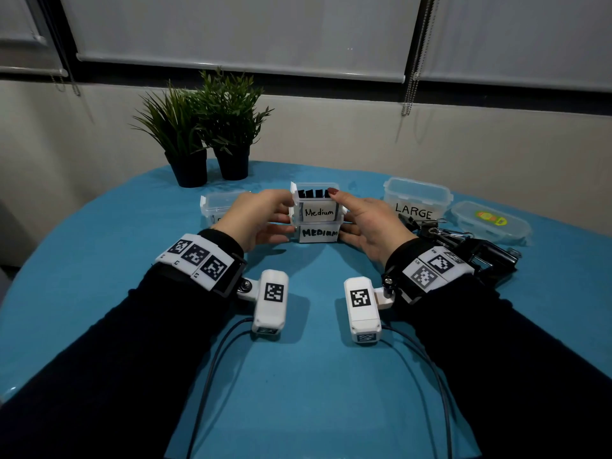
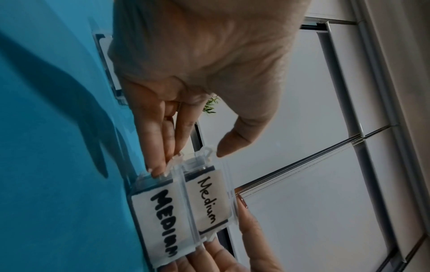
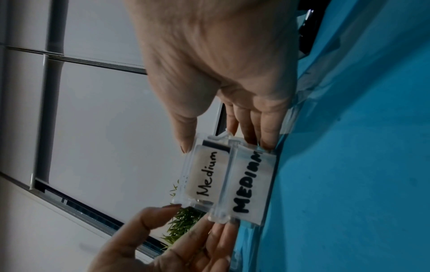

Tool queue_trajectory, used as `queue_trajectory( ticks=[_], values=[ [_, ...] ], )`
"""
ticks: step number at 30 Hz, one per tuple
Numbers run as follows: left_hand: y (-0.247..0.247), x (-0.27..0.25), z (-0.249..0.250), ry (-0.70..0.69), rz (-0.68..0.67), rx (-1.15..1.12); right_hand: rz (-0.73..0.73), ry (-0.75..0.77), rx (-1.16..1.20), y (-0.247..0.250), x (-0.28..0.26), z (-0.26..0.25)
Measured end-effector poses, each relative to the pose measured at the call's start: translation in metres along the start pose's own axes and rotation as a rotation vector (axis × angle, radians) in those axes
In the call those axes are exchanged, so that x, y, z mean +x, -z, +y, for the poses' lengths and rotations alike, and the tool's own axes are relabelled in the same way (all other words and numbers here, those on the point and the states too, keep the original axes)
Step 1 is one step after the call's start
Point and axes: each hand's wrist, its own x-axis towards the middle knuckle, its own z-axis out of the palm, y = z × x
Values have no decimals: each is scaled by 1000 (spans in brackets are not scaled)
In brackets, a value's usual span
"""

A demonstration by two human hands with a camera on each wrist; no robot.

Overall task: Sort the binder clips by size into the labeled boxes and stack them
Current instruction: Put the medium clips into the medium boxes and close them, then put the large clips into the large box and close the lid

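Fingers point(image 1: 276, 238) of the left hand point(image 1: 256, 220) are mostly straight and pressed against the left end of the two stacked boxes, thumb up by the top rim, and the right hand point(image 1: 367, 223) mirrors that on the other end, its thumb tip resting on the top box's right rim, so both hands sandwich the stack rather than curl round it. The stack sits on the blue counter point(image 1: 298, 376): the upper box point(image 1: 318, 207) has a handwritten "Medium" label and no lid on, with a row of black binder clips point(image 1: 313, 193) showing in its open top, and it sits straight on the lower box point(image 1: 318, 234), the one labelled "MEDIUM" in thick caps. The wrist views show the same thing: left-hand fingertips on the seam between the two boxes, right-hand fingertips down on the lower box's end. Using that stack as the landmark: to its right stands a clear box marked "LARGE" point(image 1: 416, 202), open on top, and in front of that, mostly hidden behind the right wrist, a pile of big black binder clips point(image 1: 477, 250). Further right lies a clear lid point(image 1: 490, 223) with a yellow-green sticker. Left of the stack, behind the left hand, there's another clear box point(image 1: 217, 207), label not readable. Two potted plants point(image 1: 212, 127) stand behind and left of the stack.
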Motion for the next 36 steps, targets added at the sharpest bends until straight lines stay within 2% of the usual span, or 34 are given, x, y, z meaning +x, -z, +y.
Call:
queue_trajectory(
  ticks=[11, 21, 27, 30, 34, 36],
  values=[
    [-4, -6, 4, -2, -11, 25, 19, -4, -11, -2, 1, -1],
    [-9, 0, 2, -50, 103, 68, 14, 2, 5, -5, 2, 2],
    [-4, 8, -2, -59, 111, 87, 20, 40, 62, -14, -2, 6],
    [-1, 13, -2, -174, 222, 295, -1, 34, 32, -12, -3, 4],
    [-6, 1, 8, -502, 342, 381, -6, 46, -134, 2, -6, -2],
    [-20, -12, 16, -653, 360, 365, 4, 76, -181, 11, -9, -8]
  ],
)
